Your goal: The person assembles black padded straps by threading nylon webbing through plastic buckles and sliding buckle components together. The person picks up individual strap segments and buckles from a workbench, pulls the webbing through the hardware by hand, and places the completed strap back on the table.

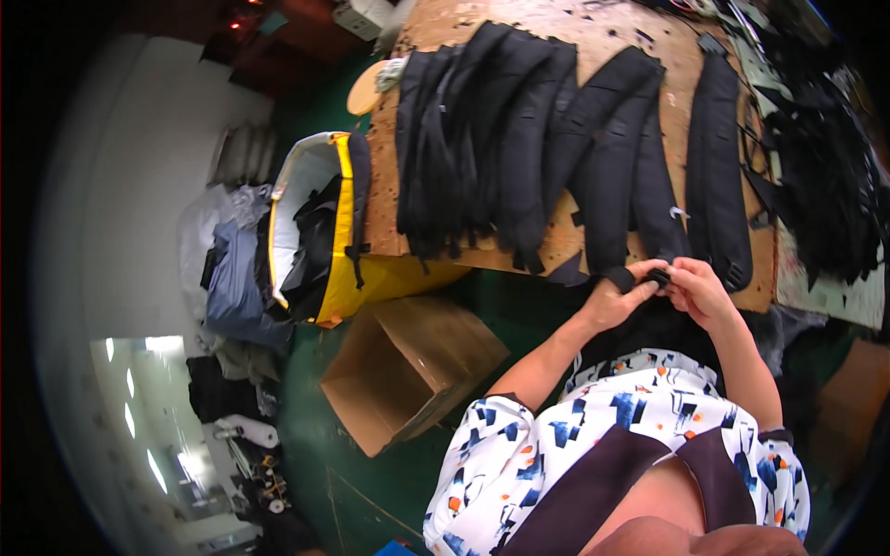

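Seemingly mid-fitting, the left hand (607, 304) and right hand (702, 292) pinch a small black piece (659, 277), fingers nearly closed; the next move likely needs steady alignment.

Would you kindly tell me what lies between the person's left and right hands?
In the head view, a small black piece, possibly a buckle, lies between the left hand and the right hand.

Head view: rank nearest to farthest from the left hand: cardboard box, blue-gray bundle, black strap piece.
1. Black strap piece: touching the left hand.
2. Cardboard box: left, on the floor.
3. Blue-gray bundle: farther left, past the yellow bag.
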`<control>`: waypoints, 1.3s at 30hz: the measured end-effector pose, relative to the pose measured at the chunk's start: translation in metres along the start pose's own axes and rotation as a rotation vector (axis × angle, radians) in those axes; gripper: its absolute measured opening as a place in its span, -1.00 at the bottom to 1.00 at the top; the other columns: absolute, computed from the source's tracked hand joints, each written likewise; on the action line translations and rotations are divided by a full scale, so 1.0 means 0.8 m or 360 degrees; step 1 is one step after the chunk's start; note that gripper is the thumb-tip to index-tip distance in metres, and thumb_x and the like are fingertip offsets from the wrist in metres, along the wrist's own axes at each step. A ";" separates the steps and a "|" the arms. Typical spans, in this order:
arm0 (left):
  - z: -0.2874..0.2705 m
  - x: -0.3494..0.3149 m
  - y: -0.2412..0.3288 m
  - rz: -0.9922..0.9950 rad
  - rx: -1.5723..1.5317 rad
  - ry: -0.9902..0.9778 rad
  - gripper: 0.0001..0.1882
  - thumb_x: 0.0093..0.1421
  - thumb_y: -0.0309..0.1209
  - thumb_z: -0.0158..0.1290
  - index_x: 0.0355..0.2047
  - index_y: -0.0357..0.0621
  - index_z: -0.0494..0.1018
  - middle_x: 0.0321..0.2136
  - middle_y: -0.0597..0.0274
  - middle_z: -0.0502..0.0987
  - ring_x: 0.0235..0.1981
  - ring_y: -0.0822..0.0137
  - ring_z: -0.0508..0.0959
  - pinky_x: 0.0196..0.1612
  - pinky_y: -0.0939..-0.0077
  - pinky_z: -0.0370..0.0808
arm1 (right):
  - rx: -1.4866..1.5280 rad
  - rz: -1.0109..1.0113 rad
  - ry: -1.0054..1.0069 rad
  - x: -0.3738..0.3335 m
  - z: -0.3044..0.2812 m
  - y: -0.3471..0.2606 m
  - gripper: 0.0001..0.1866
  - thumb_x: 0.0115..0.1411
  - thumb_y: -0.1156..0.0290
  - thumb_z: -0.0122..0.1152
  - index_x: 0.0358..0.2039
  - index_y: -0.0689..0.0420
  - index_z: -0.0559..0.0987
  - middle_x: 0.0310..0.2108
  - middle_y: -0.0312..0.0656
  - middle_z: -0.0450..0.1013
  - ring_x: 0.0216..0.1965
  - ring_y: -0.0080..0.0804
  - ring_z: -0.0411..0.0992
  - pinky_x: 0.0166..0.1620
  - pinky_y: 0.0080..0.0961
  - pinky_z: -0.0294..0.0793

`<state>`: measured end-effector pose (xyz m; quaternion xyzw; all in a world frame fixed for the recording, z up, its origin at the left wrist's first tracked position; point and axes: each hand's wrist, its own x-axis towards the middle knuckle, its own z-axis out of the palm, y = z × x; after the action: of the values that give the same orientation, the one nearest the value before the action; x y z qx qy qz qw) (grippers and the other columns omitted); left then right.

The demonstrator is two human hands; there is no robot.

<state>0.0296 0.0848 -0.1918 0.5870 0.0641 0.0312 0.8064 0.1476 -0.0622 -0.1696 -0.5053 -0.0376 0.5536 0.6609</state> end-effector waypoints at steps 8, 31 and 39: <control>0.005 0.006 0.024 -0.0146 0.0139 0.0131 -0.76 0.21 -0.48 -0.04 -0.14 -0.33 0.40 -0.33 0.30 0.50 -0.30 0.54 0.46 -0.17 0.65 0.40 | -0.1646 -0.1412 0.0497 -0.017 0.033 -0.007 -0.86 -0.03 0.66 0.19 -0.42 0.24 0.45 -0.53 -0.16 0.32 -0.55 -0.38 0.38 -0.52 -0.56 0.33; 0.014 0.055 0.005 -0.0259 0.0245 0.0222 -0.74 0.15 -0.47 -0.02 -0.14 -0.29 0.41 -0.41 0.27 0.49 -0.39 0.52 0.50 -0.30 0.62 0.44 | -0.1039 -0.1022 0.0673 -0.020 0.012 0.021 -0.86 0.25 0.42 0.00 -0.43 0.19 0.37 -0.59 -0.30 0.28 -0.64 -0.53 0.28 -0.59 -0.62 0.23; 0.010 0.043 0.004 0.0223 0.0948 0.0212 -0.75 0.14 -0.48 -0.04 -0.14 -0.19 0.40 -0.39 0.07 0.54 -0.36 0.20 0.57 -0.29 0.47 0.45 | 0.0490 0.0235 0.0174 -0.003 0.002 0.004 -0.78 0.24 0.19 0.05 -0.48 0.00 0.40 -0.71 -0.45 0.23 -0.77 -0.72 0.11 -0.73 -0.78 0.01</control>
<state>0.0649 0.0824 -0.1882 0.7971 0.0826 0.1050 0.5889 0.1435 -0.0634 -0.1703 -0.4288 0.1209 0.5715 0.6891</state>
